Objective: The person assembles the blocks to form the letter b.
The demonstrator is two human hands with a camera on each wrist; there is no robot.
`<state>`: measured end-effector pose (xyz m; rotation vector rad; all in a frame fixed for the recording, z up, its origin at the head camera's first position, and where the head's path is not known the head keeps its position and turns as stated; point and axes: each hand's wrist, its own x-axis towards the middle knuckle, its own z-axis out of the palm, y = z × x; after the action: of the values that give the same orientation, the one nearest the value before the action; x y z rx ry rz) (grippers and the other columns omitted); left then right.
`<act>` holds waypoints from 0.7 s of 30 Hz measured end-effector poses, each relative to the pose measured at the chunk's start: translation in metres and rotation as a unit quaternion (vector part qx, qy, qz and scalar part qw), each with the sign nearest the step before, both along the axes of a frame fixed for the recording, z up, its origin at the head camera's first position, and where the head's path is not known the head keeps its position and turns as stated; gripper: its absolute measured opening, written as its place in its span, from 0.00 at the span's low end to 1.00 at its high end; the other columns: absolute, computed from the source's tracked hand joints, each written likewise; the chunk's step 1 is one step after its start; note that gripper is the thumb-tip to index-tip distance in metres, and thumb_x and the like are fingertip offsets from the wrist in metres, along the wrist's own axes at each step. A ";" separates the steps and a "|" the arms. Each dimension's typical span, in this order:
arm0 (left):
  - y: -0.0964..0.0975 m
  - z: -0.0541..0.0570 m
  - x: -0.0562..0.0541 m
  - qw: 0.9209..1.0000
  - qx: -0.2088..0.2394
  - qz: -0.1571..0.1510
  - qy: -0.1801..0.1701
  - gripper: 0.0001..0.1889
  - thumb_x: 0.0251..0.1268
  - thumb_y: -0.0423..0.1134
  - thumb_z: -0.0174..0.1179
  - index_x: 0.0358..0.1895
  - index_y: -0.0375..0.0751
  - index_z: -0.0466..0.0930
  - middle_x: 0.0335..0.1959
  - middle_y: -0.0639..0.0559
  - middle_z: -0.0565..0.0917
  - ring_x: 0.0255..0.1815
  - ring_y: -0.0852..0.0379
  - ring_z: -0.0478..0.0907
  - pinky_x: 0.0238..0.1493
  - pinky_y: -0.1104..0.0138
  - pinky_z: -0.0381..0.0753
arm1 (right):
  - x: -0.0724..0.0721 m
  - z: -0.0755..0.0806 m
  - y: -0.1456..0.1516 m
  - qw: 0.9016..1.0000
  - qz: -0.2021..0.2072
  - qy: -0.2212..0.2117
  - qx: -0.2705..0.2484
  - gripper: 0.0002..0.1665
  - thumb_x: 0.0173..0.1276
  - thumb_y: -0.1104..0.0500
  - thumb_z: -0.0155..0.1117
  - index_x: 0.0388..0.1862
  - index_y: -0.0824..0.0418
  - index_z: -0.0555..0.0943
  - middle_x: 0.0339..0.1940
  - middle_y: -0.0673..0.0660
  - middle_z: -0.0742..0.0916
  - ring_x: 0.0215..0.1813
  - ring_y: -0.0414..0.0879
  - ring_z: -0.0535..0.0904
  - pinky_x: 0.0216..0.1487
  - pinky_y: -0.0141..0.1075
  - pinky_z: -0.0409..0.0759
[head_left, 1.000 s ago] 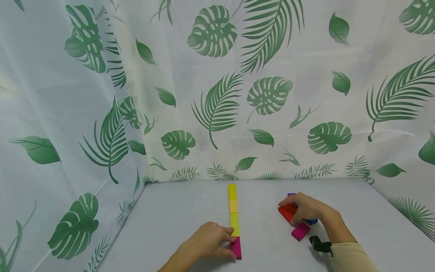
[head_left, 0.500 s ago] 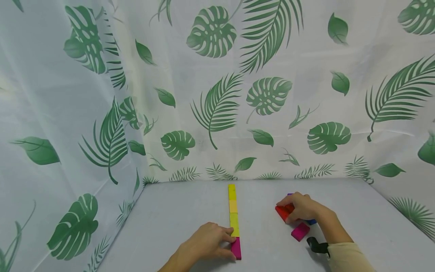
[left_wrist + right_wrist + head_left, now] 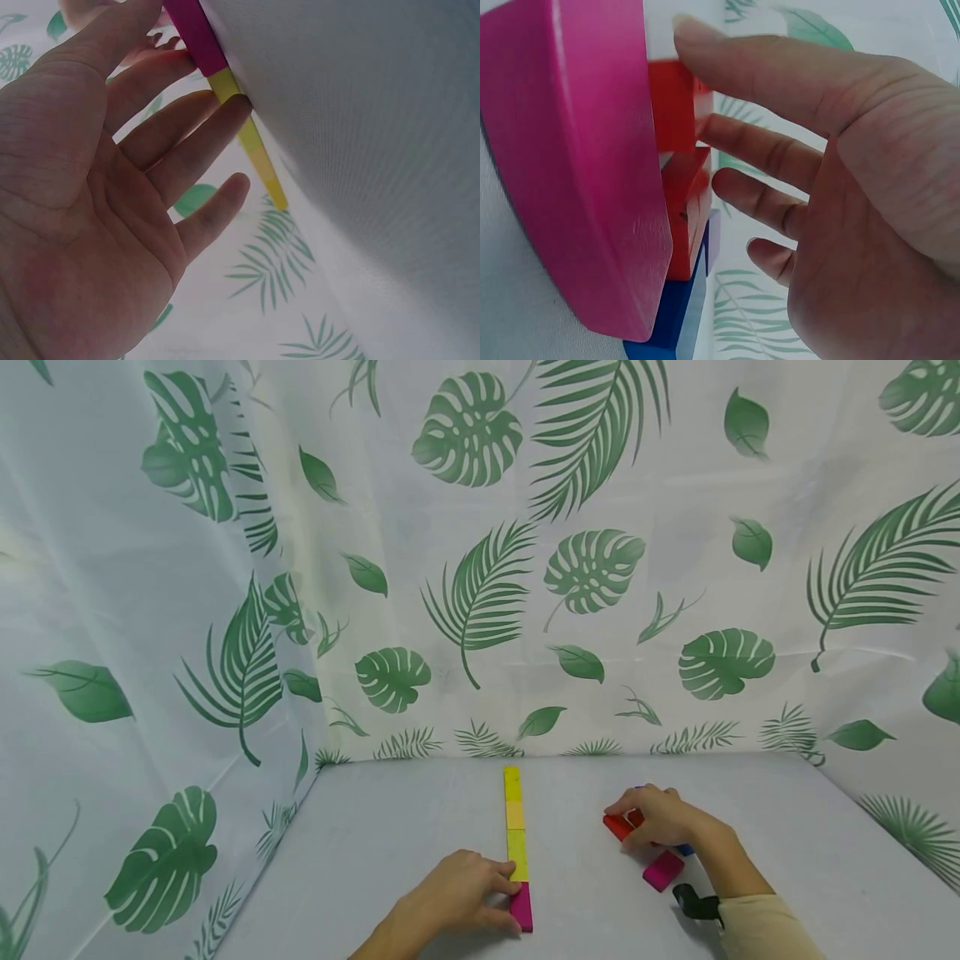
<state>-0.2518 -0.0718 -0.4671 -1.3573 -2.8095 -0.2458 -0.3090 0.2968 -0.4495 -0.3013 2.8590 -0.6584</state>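
Observation:
In the head view a straight row of blocks lies on the white table, with several yellow blocks (image 3: 514, 814) and a magenta block (image 3: 521, 908) at the near end. My left hand (image 3: 461, 893) rests against the row from the left, fingertips on the magenta block and the yellow one beside it. Its fingers look fairly straight in the left wrist view. My right hand (image 3: 663, 818) pinches a red block (image 3: 617, 827) between thumb and fingers, low over the table. Just behind it sits a second red block (image 3: 688, 217), partly covered by that hand.
Close to my right hand lie a loose magenta block (image 3: 663, 870), a blue block (image 3: 686, 850) and a mostly hidden purple block (image 3: 714, 241). A black device (image 3: 693, 903) is strapped at the right wrist. A leaf-printed curtain (image 3: 480, 710) stands behind the table.
My right hand has slid a little to the left with the red block, away from the other red one. The left hand and the row have stayed put.

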 end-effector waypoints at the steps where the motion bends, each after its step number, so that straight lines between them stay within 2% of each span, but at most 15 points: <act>1: 0.000 0.000 0.000 1.000 0.001 0.001 -0.002 0.29 0.55 0.68 0.72 0.59 0.62 0.88 0.62 0.59 0.86 0.61 0.65 0.83 0.58 0.65 0.82 | 0.000 0.000 -0.001 1.000 0.000 0.003 0.002 0.29 0.55 0.55 0.84 0.58 0.46 0.89 0.57 0.53 0.86 0.58 0.58 0.72 0.44 0.49 0.81; 7: 0.001 0.002 0.000 1.000 0.002 0.004 -0.017 0.29 0.55 0.68 0.73 0.59 0.62 0.87 0.62 0.59 0.86 0.61 0.66 0.83 0.59 0.64 0.82 | 0.000 -0.001 -0.007 1.000 0.016 0.016 0.000 0.28 0.55 0.56 0.83 0.58 0.48 0.89 0.51 0.49 0.87 0.56 0.55 0.73 0.44 0.47 0.79; 12: 0.000 0.002 -0.001 1.000 0.001 0.001 -0.013 0.30 0.55 0.68 0.72 0.59 0.62 0.87 0.62 0.59 0.86 0.61 0.66 0.83 0.59 0.64 0.82 | 0.000 -0.002 -0.013 0.999 0.037 0.006 -0.026 0.28 0.57 0.59 0.82 0.59 0.50 0.89 0.52 0.48 0.86 0.54 0.50 0.77 0.46 0.44 0.82; 16: 0.000 0.001 -0.001 1.000 0.002 -0.001 -0.009 0.30 0.55 0.68 0.72 0.59 0.61 0.87 0.62 0.58 0.86 0.61 0.65 0.83 0.58 0.65 0.83 | -0.001 -0.004 -0.017 0.996 0.072 -0.001 -0.052 0.29 0.59 0.63 0.80 0.61 0.54 0.87 0.53 0.51 0.85 0.53 0.50 0.79 0.47 0.44 0.86; 21: 0.001 0.000 -0.003 1.000 -0.002 -0.004 -0.013 0.30 0.56 0.68 0.72 0.60 0.62 0.87 0.62 0.58 0.86 0.61 0.66 0.83 0.58 0.65 0.83 | -0.002 -0.009 -0.023 0.992 0.107 0.014 -0.065 0.27 0.64 0.65 0.75 0.63 0.58 0.86 0.55 0.55 0.86 0.54 0.51 0.79 0.50 0.45 0.86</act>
<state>-0.2544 -0.0705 -0.4669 -1.3760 -2.8284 -0.2598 -0.3113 0.2740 -0.4587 -0.6315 2.7605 -0.8021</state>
